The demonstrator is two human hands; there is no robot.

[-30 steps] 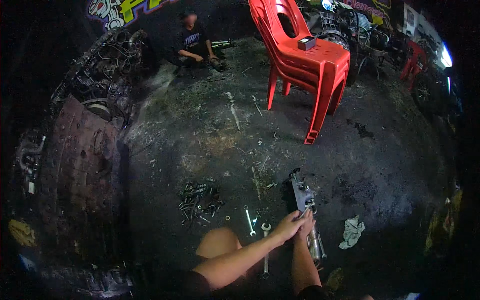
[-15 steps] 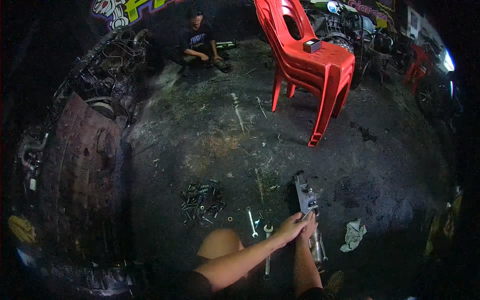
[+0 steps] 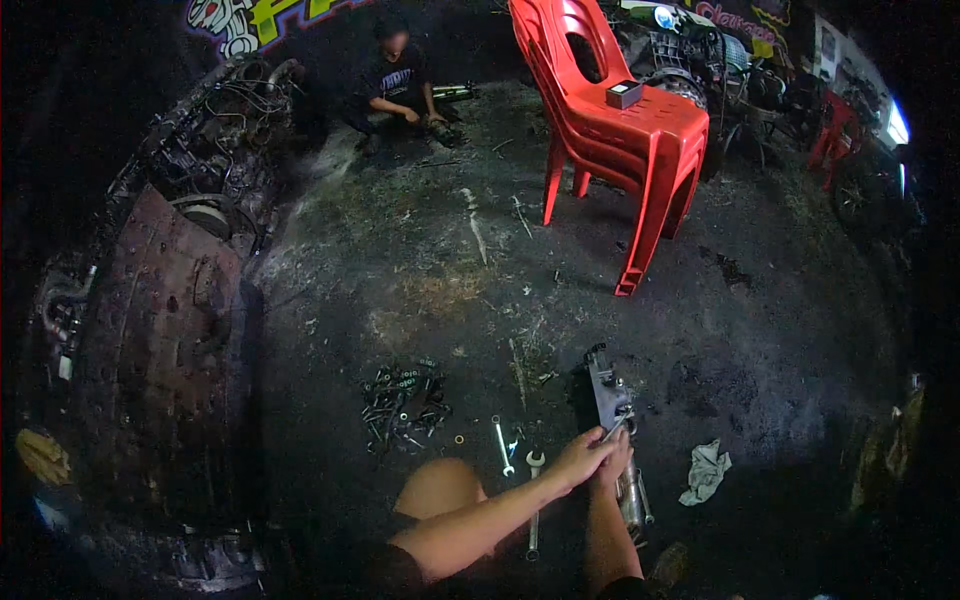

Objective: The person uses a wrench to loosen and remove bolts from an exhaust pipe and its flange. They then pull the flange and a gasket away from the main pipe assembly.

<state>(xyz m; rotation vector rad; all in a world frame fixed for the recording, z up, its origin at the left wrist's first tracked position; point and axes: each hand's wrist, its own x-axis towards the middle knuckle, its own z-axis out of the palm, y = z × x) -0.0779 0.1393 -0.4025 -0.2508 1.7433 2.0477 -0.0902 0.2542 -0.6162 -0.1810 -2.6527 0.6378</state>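
A grey metal engine part [image 3: 606, 393] with fittings along its right side stands on the dark floor, just beyond my hands. My left hand [image 3: 579, 461] is closed around a slim metal tool, probably a wrench [image 3: 615, 428], whose shank reaches up against the part. Pressed close beside it, my right hand [image 3: 613, 463] is also closed; what its fingers grip is hidden. Below the right hand, a shiny metal cylinder [image 3: 631, 500] lies partly behind my forearm. To the left lie a small wrench [image 3: 503, 445] and a larger wrench [image 3: 533, 522], the latter partly covered by my left forearm.
A pile of bolts [image 3: 402, 405] lies left of the wrenches, near a small ring [image 3: 459, 440]. A crumpled rag [image 3: 706, 471] is at the right. Stacked red chairs [image 3: 640, 130] hold a small box. Beyond, a person [image 3: 400, 90] sits. Machinery [image 3: 215, 140] lines the left.
The seated person's head has tipped downward. My hands, the tool and the engine part stay almost in place, with only a slight shift of the view.
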